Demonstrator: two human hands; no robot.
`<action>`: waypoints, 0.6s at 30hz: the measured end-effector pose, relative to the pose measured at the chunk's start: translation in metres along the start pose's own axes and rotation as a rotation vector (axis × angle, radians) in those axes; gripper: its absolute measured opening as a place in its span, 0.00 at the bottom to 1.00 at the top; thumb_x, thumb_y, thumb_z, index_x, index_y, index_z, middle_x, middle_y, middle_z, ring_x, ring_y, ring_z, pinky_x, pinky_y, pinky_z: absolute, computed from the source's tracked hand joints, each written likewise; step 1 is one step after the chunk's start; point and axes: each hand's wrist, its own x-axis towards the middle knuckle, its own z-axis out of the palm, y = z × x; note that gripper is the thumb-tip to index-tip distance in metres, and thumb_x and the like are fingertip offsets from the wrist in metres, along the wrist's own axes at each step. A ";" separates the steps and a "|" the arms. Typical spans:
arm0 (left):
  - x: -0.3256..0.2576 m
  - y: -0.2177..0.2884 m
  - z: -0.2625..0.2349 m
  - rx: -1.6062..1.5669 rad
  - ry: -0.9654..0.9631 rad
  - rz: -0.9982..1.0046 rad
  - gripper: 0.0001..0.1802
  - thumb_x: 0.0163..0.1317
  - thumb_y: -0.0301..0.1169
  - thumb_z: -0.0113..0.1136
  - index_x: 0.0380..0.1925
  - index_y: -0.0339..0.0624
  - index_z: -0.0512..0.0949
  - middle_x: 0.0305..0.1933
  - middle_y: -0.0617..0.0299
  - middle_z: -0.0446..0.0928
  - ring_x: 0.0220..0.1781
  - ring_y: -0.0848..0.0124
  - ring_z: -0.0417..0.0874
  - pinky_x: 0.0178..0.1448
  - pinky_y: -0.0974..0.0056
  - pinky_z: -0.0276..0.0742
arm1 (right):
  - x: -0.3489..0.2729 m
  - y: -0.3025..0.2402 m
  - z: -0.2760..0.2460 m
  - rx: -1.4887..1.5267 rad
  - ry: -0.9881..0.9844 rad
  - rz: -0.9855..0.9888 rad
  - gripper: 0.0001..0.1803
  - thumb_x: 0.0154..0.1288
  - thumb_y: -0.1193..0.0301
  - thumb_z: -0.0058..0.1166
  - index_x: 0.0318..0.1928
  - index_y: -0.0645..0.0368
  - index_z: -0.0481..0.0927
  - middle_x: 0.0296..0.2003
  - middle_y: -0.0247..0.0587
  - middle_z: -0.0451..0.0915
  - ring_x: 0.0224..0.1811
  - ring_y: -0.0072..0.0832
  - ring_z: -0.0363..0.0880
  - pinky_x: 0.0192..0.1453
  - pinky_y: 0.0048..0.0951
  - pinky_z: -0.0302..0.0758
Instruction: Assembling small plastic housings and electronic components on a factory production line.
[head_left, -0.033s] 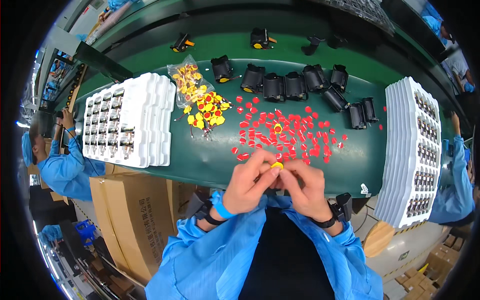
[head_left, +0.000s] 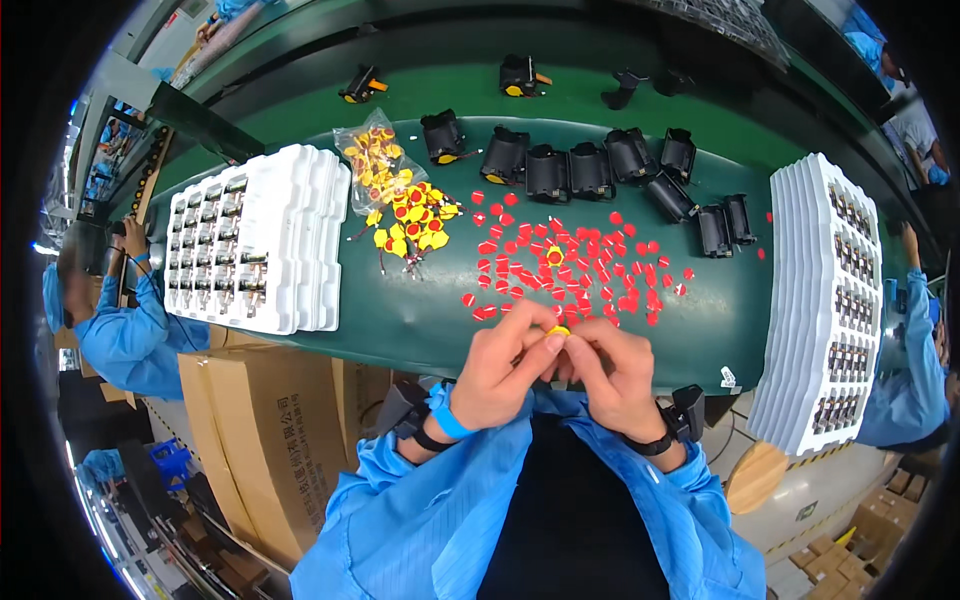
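Observation:
Close to my body at the table's near edge, my left hand [head_left: 505,362] and my right hand [head_left: 614,372] meet fingertip to fingertip. Pinched between them is a small yellow disc [head_left: 559,331], mostly covered by the fingers. Just beyond, many small red round pieces [head_left: 628,303] lie scattered on the green table. One yellow disc with a red middle [head_left: 555,257] lies among them. Left of these is a pile of yellow discs [head_left: 438,240], several with red middles and thin wires. A clear plastic bag [head_left: 372,150] of similar yellow discs touches the pile.
Several black plastic housings [head_left: 547,172] stand along the far side. Stacked white trays [head_left: 310,230] with small metal parts rise at left, and another stack [head_left: 790,300] at right. A cardboard box [head_left: 235,440] stands below left. Co-workers in blue sit at both sides.
Both hands have shifted very slightly to the right, and the fingers cover a bit more of the yellow disc. The table's contents look the same.

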 end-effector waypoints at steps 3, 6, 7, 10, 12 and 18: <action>-0.003 -0.007 0.009 -0.082 -0.079 0.011 0.06 0.74 0.27 0.53 0.44 0.34 0.72 0.23 0.63 0.78 0.27 0.80 0.76 0.31 0.72 0.69 | -0.009 0.003 -0.009 0.204 0.026 0.123 0.06 0.74 0.75 0.51 0.39 0.66 0.77 0.24 0.39 0.81 0.20 0.18 0.77 0.24 0.19 0.71; -0.004 -0.013 0.012 -0.050 -0.171 0.030 0.06 0.74 0.27 0.53 0.42 0.34 0.75 0.25 0.62 0.79 0.26 0.78 0.78 0.30 0.71 0.71 | -0.014 0.004 -0.017 0.415 0.003 0.284 0.11 0.78 0.71 0.47 0.38 0.64 0.77 0.23 0.36 0.79 0.18 0.15 0.72 0.21 0.16 0.65; -0.003 -0.013 0.012 -0.036 -0.199 0.044 0.06 0.74 0.27 0.53 0.42 0.34 0.75 0.25 0.62 0.79 0.25 0.78 0.78 0.30 0.71 0.71 | -0.015 0.005 -0.018 0.519 -0.027 0.317 0.11 0.78 0.71 0.47 0.38 0.64 0.77 0.23 0.36 0.79 0.18 0.15 0.72 0.21 0.17 0.65; -0.004 -0.014 0.016 -0.014 -0.222 0.074 0.06 0.74 0.26 0.53 0.41 0.34 0.75 0.25 0.62 0.80 0.24 0.78 0.78 0.30 0.71 0.72 | -0.023 0.009 -0.021 0.635 -0.046 0.348 0.11 0.78 0.70 0.48 0.38 0.65 0.77 0.23 0.38 0.79 0.18 0.16 0.73 0.20 0.17 0.65; -0.005 -0.017 0.020 -0.006 -0.215 0.093 0.05 0.73 0.26 0.53 0.41 0.34 0.76 0.25 0.62 0.80 0.24 0.78 0.78 0.30 0.71 0.72 | -0.026 0.011 -0.021 0.643 -0.038 0.346 0.12 0.78 0.70 0.47 0.39 0.65 0.77 0.23 0.39 0.79 0.18 0.16 0.73 0.20 0.17 0.65; -0.004 -0.018 0.030 0.013 -0.068 0.116 0.05 0.70 0.24 0.55 0.37 0.33 0.78 0.23 0.62 0.79 0.22 0.78 0.77 0.28 0.69 0.71 | -0.024 0.005 -0.014 0.691 0.067 0.353 0.09 0.76 0.72 0.49 0.39 0.66 0.77 0.24 0.42 0.80 0.18 0.20 0.74 0.20 0.19 0.66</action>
